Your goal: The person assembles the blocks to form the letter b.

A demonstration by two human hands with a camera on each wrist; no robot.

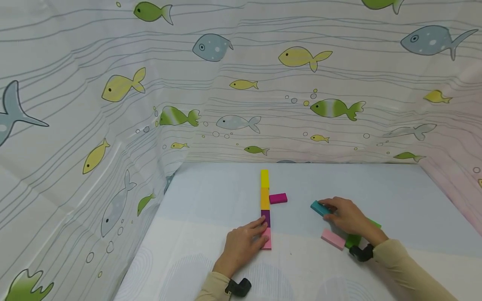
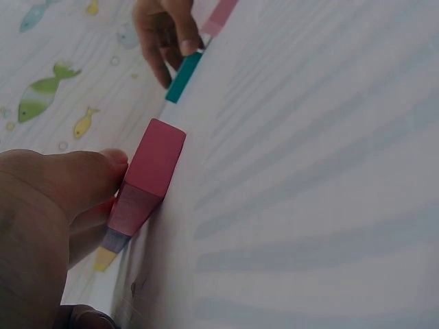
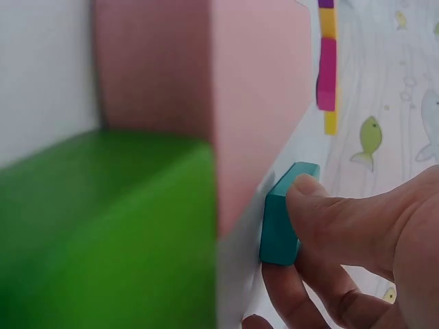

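Note:
A straight row of blocks lies end to end: a yellow block [image 1: 265, 179], an orange-yellow block [image 1: 265, 198], a purple block [image 1: 267, 218] and a pink block [image 1: 267, 244]. My left hand [image 1: 242, 246] rests its fairly straight fingers along the left side of the purple and pink blocks. In the left wrist view the thumb touches the pink block [image 2: 158, 154]. My right hand [image 1: 348, 215] pinches a teal block [image 1: 319, 207] between thumb and fingers, close over the table. The right wrist view shows the thumb on top of the teal block [image 3: 280, 223].
A magenta block [image 1: 278, 198] sits against the right side of the row. Near my right wrist lie a loose pink block [image 1: 333, 239] and green blocks [image 1: 353, 240], partly hidden under the arm. A fish-patterned curtain [image 1: 241, 100] borders the table [image 1: 211, 188] behind and at the sides.

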